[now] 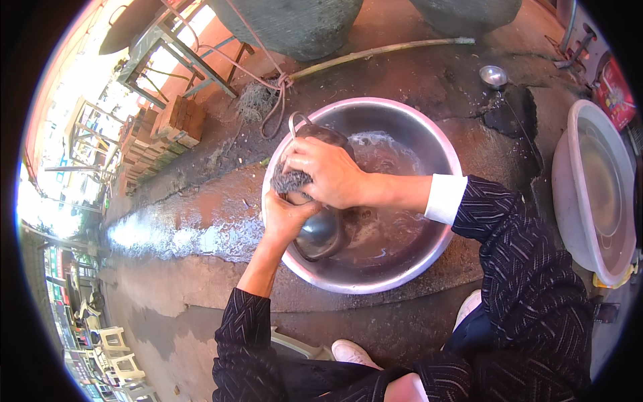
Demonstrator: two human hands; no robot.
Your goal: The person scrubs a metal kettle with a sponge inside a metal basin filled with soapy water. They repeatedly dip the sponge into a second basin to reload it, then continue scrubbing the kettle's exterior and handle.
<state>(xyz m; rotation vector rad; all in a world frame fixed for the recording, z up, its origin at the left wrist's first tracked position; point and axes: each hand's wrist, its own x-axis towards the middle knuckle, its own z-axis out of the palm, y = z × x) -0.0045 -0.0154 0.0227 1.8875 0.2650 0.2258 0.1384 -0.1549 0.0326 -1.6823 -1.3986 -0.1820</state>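
A wide steel basin (371, 286) holding cloudy, brownish water stands on the ground before me. Over its left side, a dark metal pot (319, 228) with a loop handle (300, 118) is tilted. My right hand (326, 173) presses a grey mesh scouring pad (290, 181) against the pot. Below it, my left hand (287, 213) grips the pot's edge, its thumb lying across the metal. Both hands are wet and close together; they hide part of the pot and the pad.
A large plastic tub (575, 201) of water stands at the right. Beyond the basin lie a pole (382, 50), a tied rope (282, 83), netting (256, 103) and a metal ladle (494, 77). Stacked bricks (178, 120) and a metal stand (150, 47) are at the upper left.
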